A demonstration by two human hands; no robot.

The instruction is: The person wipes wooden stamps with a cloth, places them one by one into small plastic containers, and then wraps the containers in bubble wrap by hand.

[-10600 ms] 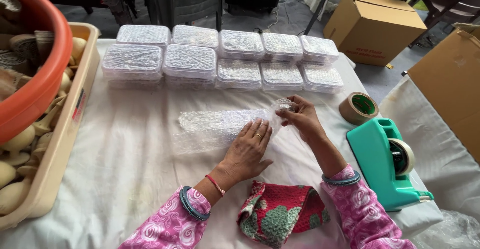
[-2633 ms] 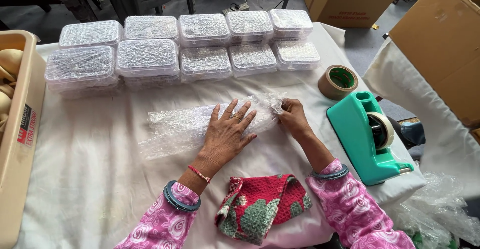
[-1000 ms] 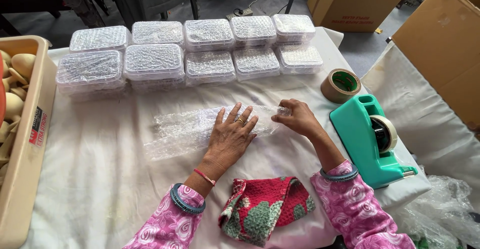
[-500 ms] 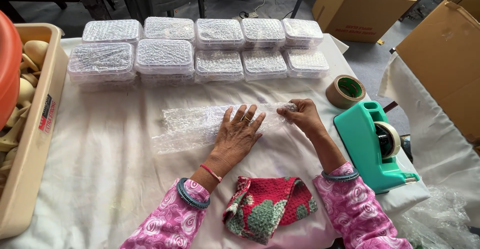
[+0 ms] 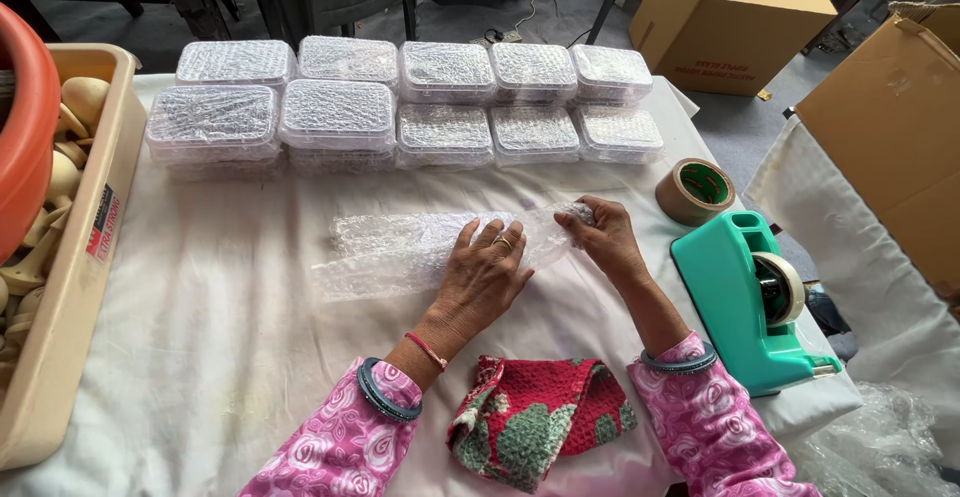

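A long roll of clear bubble wrap [image 5: 400, 249] lies across the white cloth in front of me. My left hand [image 5: 482, 275] rests on its middle with fingers curled over the wrap, pressing it down. At the roll's right end, my right hand [image 5: 602, 237] pinches the bunched wrap between fingers and thumb. What is inside the wrap is hidden. A red and green crocheted cloth [image 5: 535, 430] lies between my forearms at the near edge.
Two rows of bubble-wrapped clear boxes [image 5: 400, 102] stand at the back. A brown tape roll [image 5: 695, 190] and a teal tape dispenser [image 5: 755, 302] sit on the right. A beige crate [image 5: 60, 297] of pale pieces stands on the left, under an orange tub [image 5: 22, 137]; cardboard boxes [image 5: 735, 19] lie beyond.
My left hand's fingers have curled tighter over the roll and my right hand keeps its grip on the end. The view has shifted slightly.
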